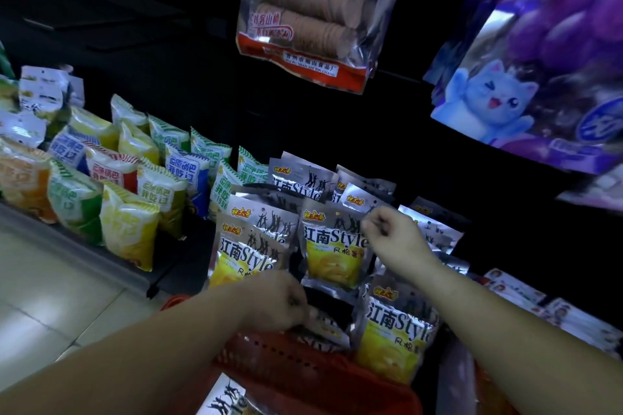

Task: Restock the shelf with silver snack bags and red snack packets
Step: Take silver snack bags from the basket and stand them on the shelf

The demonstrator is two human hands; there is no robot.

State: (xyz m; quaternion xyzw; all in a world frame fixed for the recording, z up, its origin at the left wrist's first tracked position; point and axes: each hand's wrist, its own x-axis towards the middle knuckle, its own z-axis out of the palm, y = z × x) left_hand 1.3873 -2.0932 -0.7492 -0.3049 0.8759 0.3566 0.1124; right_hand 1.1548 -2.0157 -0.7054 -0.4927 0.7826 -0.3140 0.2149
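Several silver snack bags (333, 242) with yellow chip pictures stand in rows on the low dark shelf, in the middle of the view. My right hand (392, 239) is at the upper right corner of one front bag, fingers curled; whether it grips the bag is unclear. My left hand (279, 301) is closed on a silver snack bag (320, 327) lying in the red basket (303, 367) below the shelf. Another silver bag (394, 330) leans at the basket's right side. I see no red snack packets for certain.
Colourful yellow, green, blue and orange snack bags (128, 185) fill the shelf to the left. A hanging clear bag of round biscuits (310, 10) and a purple grape bag (539, 54) hang above. White packets (526, 300) lie at right. Tiled floor (50, 296) is lower left.
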